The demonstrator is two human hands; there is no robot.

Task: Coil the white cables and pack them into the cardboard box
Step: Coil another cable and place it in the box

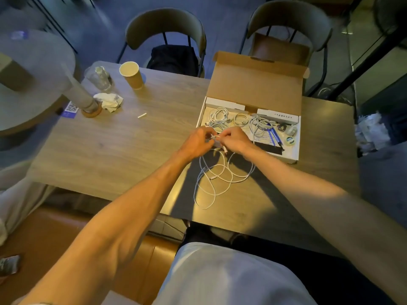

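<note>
White cable (220, 165), counter's near edge: we judge it light, limp, tangle-prone; left hand (198, 139) and right hand (234, 138) both pinch its end.

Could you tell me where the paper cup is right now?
In the head view, the paper cup stands at the far left of the table, just right of the clear glass.

The wooden table (114, 150) bears a cardboard box (255, 89), paper cup (132, 74), crumpled tissue (109, 101) and loose white cable (220, 177).
</note>
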